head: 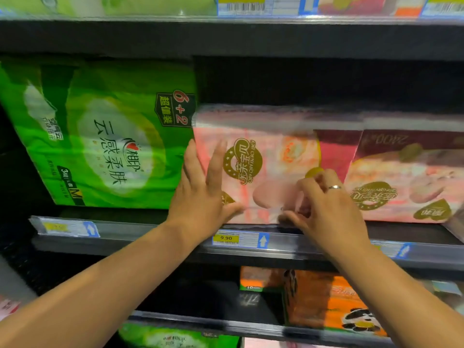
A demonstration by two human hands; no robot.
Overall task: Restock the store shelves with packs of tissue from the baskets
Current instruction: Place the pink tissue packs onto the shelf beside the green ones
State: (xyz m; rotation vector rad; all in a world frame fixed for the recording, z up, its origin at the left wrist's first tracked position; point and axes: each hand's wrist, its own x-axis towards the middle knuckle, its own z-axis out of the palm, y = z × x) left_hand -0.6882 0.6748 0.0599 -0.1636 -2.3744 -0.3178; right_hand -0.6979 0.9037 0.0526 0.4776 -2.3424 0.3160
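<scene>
A pink pack of tissue (271, 156) with a gold logo stands on the middle shelf (155, 237), between a big green pack (100, 136) and another pink pack (406, 177). My left hand (203, 187) lies flat against the pink pack's left front face, fingers spread and pointing up. My right hand (324, 204), a ring on one finger, has its fingers curled on the pack's lower right front, pinching the wrapper near the bottom edge. No basket is in view.
Price labels (237, 239) run along the shelf rail. Dark empty space lies above the pink packs. An orange pack (324, 297) sits on the shelf below, with a green pack (175, 337) lower still. The upper shelf (226, 20) carries more packs.
</scene>
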